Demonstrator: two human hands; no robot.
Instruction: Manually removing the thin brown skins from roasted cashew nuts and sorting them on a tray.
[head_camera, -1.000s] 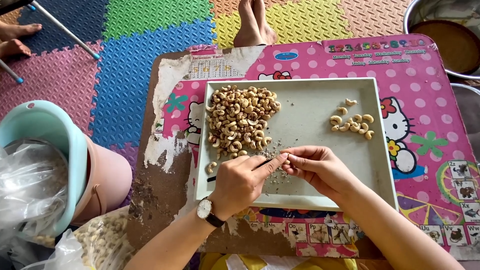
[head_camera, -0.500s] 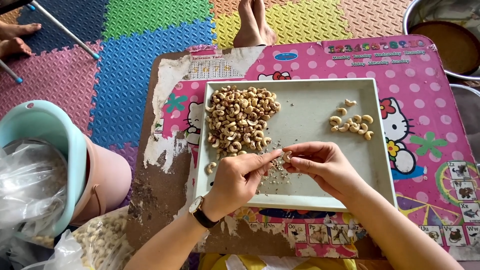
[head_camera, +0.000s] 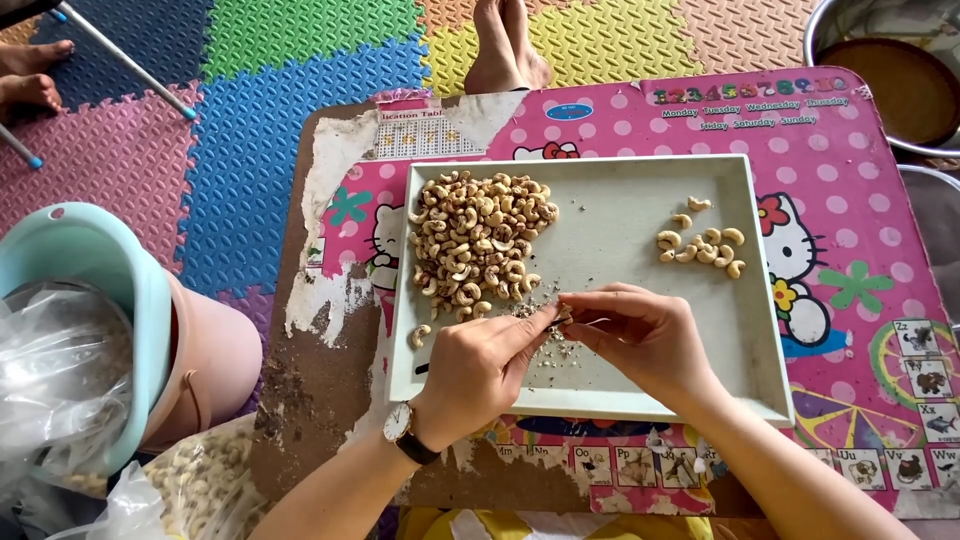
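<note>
A pale grey rectangular tray (head_camera: 600, 162) lies on a low pink table (head_camera: 880, 200). It holds a big heap of brownish cashews (head_camera: 480, 240) at its left and a small group of paler cashews (head_camera: 705, 245) at its right. Over the tray's front middle my left hand (head_camera: 480, 365), with a wristwatch, and my right hand (head_camera: 640, 335) meet fingertip to fingertip. Both pinch one small cashew nut (head_camera: 562, 316), mostly hidden by the fingers. Skin flakes (head_camera: 548, 345) lie under the hands. One loose cashew (head_camera: 420, 335) lies near the left rim.
At left stands a pink and teal bucket (head_camera: 190, 350) lined with clear plastic, with a bag of nuts (head_camera: 190, 470) below it. A metal bowl (head_camera: 900, 80) sits at top right. Other people's bare feet (head_camera: 510, 50) rest on the coloured foam mat (head_camera: 260, 130).
My left hand has turned and closed in on the right fingertips. The thin dark tool that stuck out of it earlier is now almost hidden. The nut piles have not moved.
</note>
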